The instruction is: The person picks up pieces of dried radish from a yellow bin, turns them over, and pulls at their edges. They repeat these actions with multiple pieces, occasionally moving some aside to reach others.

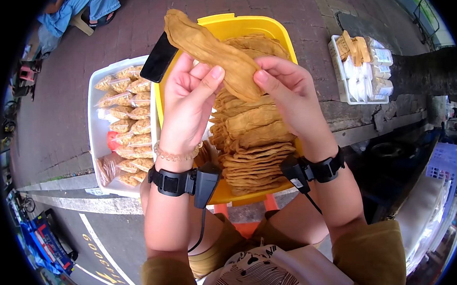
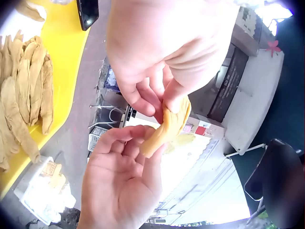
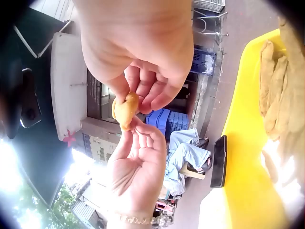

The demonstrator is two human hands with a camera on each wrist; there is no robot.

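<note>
A long, flat, wrinkled tan-brown piece (image 1: 209,46) is held up over the yellow tub (image 1: 279,25) in the head view. My left hand (image 1: 191,101) pinches its middle between thumb and fingers, and my right hand (image 1: 292,94) pinches it near its lower right end. In the left wrist view the piece (image 2: 169,126) looks folded lengthwise between the two hands. The right wrist view shows it end-on, as a small yellowish lump (image 3: 125,112) at the fingertips. Below the hands, similar pieces (image 1: 257,166) lie stacked in rows in the tub.
A black phone (image 1: 158,58) lies at the tub's left edge. Left of it stands a white bin (image 1: 93,112) of bagged tan food. A white basket (image 1: 340,81) with packets stands at the right. Someone in blue clothes (image 1: 100,5) sits at the upper left.
</note>
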